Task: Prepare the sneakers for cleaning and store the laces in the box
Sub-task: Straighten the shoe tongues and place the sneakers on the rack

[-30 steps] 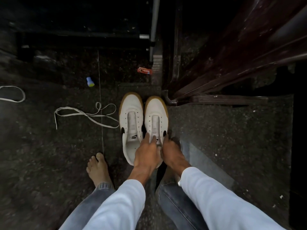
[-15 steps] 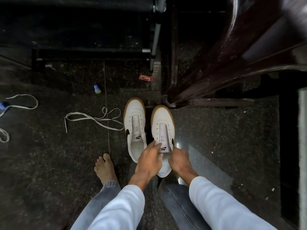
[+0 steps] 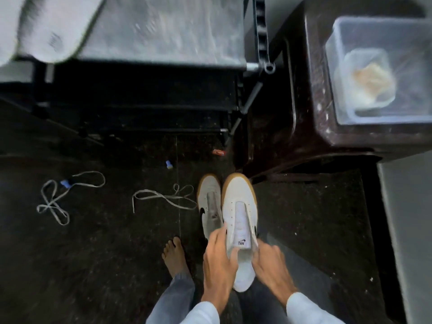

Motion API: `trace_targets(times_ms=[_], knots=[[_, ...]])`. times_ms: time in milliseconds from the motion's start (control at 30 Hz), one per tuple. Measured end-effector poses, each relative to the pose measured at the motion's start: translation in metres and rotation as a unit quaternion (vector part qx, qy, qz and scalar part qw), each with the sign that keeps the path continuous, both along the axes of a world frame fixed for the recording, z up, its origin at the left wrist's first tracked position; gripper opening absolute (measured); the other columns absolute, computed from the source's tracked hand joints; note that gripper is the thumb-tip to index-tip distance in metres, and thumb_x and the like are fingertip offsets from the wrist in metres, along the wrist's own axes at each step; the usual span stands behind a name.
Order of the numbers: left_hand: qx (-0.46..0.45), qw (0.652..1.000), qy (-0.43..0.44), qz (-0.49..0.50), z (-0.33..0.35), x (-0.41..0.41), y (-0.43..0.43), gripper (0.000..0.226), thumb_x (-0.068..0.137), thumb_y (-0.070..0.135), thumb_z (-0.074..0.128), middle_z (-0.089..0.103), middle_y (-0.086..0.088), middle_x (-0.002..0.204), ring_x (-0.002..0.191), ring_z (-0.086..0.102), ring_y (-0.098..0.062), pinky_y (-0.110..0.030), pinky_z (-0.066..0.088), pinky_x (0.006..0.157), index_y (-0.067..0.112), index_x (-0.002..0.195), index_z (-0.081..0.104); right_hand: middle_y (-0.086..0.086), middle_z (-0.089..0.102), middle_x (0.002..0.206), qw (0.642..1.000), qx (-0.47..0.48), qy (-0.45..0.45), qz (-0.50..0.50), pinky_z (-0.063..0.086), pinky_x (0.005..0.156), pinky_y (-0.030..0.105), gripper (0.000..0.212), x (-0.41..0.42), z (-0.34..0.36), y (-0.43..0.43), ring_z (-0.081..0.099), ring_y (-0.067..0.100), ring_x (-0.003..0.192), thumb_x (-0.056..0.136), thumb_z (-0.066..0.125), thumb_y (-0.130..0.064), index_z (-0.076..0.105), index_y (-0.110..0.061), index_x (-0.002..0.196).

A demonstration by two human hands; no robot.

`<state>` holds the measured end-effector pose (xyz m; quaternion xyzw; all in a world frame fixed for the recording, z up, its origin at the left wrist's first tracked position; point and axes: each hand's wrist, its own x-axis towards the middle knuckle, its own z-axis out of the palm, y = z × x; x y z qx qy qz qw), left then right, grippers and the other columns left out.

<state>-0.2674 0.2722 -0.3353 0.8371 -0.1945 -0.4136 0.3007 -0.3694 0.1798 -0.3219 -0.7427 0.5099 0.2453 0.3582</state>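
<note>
Two white sneakers with tan soles and no laces are in the lower middle. My left hand (image 3: pixel 219 258) and my right hand (image 3: pixel 268 260) grip the collar of the right sneaker (image 3: pixel 240 213) from both sides, and it is raised toward me. The left sneaker (image 3: pixel 208 202) stays on the dark floor behind it. Two loose white laces lie on the floor to the left, one lace (image 3: pixel 163 198) near the shoes and the other lace (image 3: pixel 56 199) farther left. A clear plastic box (image 3: pixel 364 118) stands on a dark brown stool (image 3: pixel 311 113) at the upper right.
A black metal rack (image 3: pixel 140 108) with a grey top fills the upper left. A red wrapper (image 3: pixel 219 152) and a small blue cap (image 3: pixel 168 164) lie on the floor beyond the shoes. My bare foot (image 3: pixel 174 256) is left of my hands. A grey surface edges the right.
The right sneaker has come up off the floor in both hands and toward me. My view has risen, bringing the rack top, the stool and the clear box into sight.
</note>
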Motion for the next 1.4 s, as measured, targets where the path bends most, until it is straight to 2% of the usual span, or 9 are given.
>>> trace_targets(times_ms=[167, 267, 333, 533, 667, 867, 1067, 1300, 1400], knots=[[-0.017, 0.997, -0.013, 0.075, 0.068, 0.041, 0.013, 0.047, 0.075, 0.034, 0.070, 0.071, 0.009, 0.111, 0.096, 0.068, -0.006, -0.026, 0.058, 0.080, 0.031, 0.122, 0.069, 0.008, 0.056, 0.129, 0.996, -0.010, 0.058, 0.068, 0.042, 0.095, 0.036, 0.037, 0.044, 0.091, 0.007, 0.053, 0.029, 0.120, 0.101, 0.032, -0.032, 0.048, -0.023, 0.134], [-0.052, 0.987, -0.071, 0.133, 0.126, 0.067, 0.005, 0.031, 0.073, 0.027, 0.082, 0.074, 0.021, 0.089, 0.081, 0.065, 0.008, -0.010, 0.053, 0.070, 0.043, 0.098, 0.076, 0.007, 0.058, 0.118, 0.995, 0.022, 0.073, 0.062, 0.038, 0.082, 0.029, 0.044, 0.068, 0.136, -0.003, 0.057, 0.022, 0.111, 0.104, 0.024, -0.036, 0.031, -0.026, 0.146], [-0.093, 0.979, -0.082, 0.163, 0.166, 0.086, -0.005, 0.028, 0.076, 0.032, 0.081, 0.072, 0.026, 0.081, 0.079, 0.066, 0.009, -0.018, 0.056, 0.071, 0.054, 0.092, 0.072, 0.004, 0.053, 0.100, 0.997, 0.034, 0.048, 0.052, 0.034, 0.077, 0.026, 0.046, 0.084, 0.170, -0.012, 0.058, 0.018, 0.102, 0.102, 0.023, -0.043, 0.032, -0.031, 0.145], [-0.196, 0.962, -0.101, 0.163, 0.242, 0.154, -0.060, 0.041, 0.064, 0.027, 0.083, 0.072, 0.017, 0.071, 0.060, 0.065, -0.004, -0.026, 0.056, 0.060, 0.048, 0.098, 0.074, -0.008, 0.071, 0.094, 0.983, -0.138, -0.119, -0.013, 0.047, 0.078, 0.024, 0.030, 0.137, 0.275, -0.059, 0.067, 0.012, 0.098, 0.092, 0.046, -0.053, 0.049, -0.066, 0.118], [-0.234, 0.952, -0.101, 0.168, 0.274, 0.198, -0.128, 0.036, 0.070, 0.026, 0.084, 0.077, 0.018, 0.089, 0.070, 0.069, 0.004, -0.024, 0.059, 0.069, 0.034, 0.105, 0.077, -0.003, 0.064, 0.065, 0.962, -0.166, -0.217, -0.028, 0.046, 0.061, 0.020, 0.010, 0.171, 0.294, -0.126, 0.061, 0.003, 0.065, 0.090, 0.058, -0.041, 0.063, -0.039, 0.082], [-0.223, 0.943, -0.123, 0.214, 0.265, 0.254, -0.238, 0.032, 0.075, 0.021, 0.076, 0.078, 0.007, 0.093, 0.082, 0.073, -0.002, -0.032, 0.061, 0.078, 0.031, 0.106, 0.077, 0.011, 0.065, 0.066, 0.944, -0.215, -0.246, -0.047, 0.035, 0.056, 0.033, 0.030, 0.239, 0.274, -0.226, 0.058, 0.033, 0.067, 0.089, 0.057, -0.033, 0.059, -0.007, 0.074], [-0.202, 0.944, -0.130, 0.227, 0.242, 0.286, -0.307, 0.025, 0.079, 0.023, 0.074, 0.078, 0.009, 0.093, 0.083, 0.071, 0.001, -0.030, 0.060, 0.080, 0.030, 0.103, 0.078, 0.013, 0.056, 0.063, 0.951, -0.202, -0.221, -0.080, 0.039, 0.057, 0.034, 0.030, 0.274, 0.248, -0.279, 0.052, 0.036, 0.064, 0.085, 0.052, -0.022, 0.052, 0.000, 0.065], [-0.197, 0.953, -0.145, 0.181, 0.223, 0.297, -0.332, 0.024, 0.079, 0.024, 0.073, 0.079, 0.009, 0.088, 0.077, 0.072, 0.003, -0.031, 0.061, 0.077, 0.029, 0.101, 0.079, 0.006, 0.044, 0.053, 0.949, -0.187, -0.235, -0.096, 0.029, 0.047, 0.032, 0.041, 0.277, 0.232, -0.300, 0.041, 0.027, 0.052, 0.086, 0.052, -0.021, 0.035, -0.009, 0.051], [-0.204, 0.954, -0.135, 0.173, 0.219, 0.297, -0.329, 0.023, 0.080, 0.028, 0.073, 0.079, 0.012, 0.088, 0.078, 0.072, 0.003, -0.032, 0.062, 0.079, 0.030, 0.102, 0.079, 0.006, 0.053, 0.058, 0.944, -0.202, -0.249, -0.075, 0.044, 0.055, 0.039, 0.041, 0.275, 0.224, -0.298, 0.052, 0.031, 0.060, 0.091, 0.051, -0.030, 0.044, -0.011, 0.055]])
